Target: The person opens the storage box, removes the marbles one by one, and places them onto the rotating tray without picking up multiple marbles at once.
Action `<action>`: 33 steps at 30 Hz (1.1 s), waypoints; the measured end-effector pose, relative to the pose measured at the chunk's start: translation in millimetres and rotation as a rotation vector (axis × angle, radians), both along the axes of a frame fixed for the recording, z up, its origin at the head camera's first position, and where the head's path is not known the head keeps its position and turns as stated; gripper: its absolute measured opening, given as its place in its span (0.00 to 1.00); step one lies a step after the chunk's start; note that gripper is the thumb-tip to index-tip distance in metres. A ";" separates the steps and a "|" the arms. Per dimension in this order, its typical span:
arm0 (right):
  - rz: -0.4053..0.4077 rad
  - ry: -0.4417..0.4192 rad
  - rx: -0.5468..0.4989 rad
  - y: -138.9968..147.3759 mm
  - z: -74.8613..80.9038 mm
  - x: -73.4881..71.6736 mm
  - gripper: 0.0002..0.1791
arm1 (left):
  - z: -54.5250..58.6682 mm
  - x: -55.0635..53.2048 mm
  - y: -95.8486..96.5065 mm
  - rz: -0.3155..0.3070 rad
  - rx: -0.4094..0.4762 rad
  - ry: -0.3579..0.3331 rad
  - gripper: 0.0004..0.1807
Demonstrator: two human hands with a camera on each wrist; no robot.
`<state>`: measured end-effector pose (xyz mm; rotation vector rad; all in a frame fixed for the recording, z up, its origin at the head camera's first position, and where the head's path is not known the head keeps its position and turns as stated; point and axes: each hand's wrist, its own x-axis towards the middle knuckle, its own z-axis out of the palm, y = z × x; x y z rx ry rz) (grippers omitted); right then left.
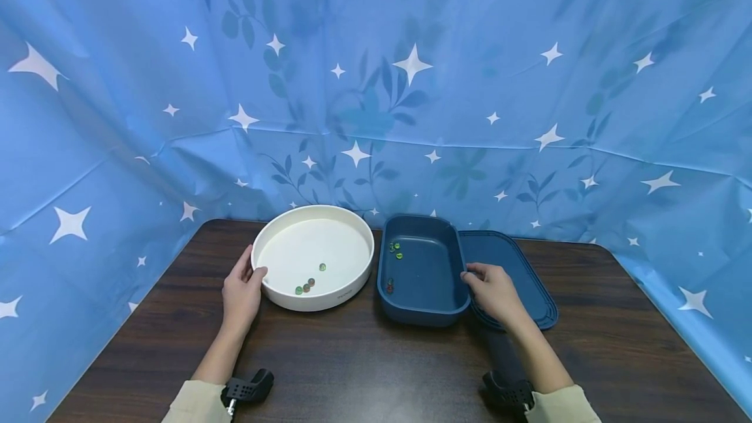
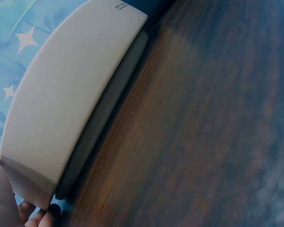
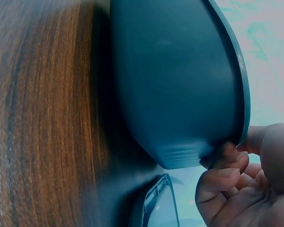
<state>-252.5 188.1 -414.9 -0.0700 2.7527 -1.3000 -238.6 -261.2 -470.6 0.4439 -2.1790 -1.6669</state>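
Left hand [image 1: 241,292] on white tray [image 1: 314,234]

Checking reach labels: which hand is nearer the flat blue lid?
Right. The right hand grips the blue bin's right side, overlapping the flat blue lid in the head view. The left hand holds the white tray's left side, across tray and bin from it.

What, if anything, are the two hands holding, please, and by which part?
The left hand holds the white dish by its left side; the right hand grips the blue box by the rim on its right side.
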 end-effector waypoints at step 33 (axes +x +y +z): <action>-0.004 -0.006 0.012 -2.4 1.4 1.1 0.28 | 0.7 -0.6 0.1 0.003 -0.007 -0.008 0.34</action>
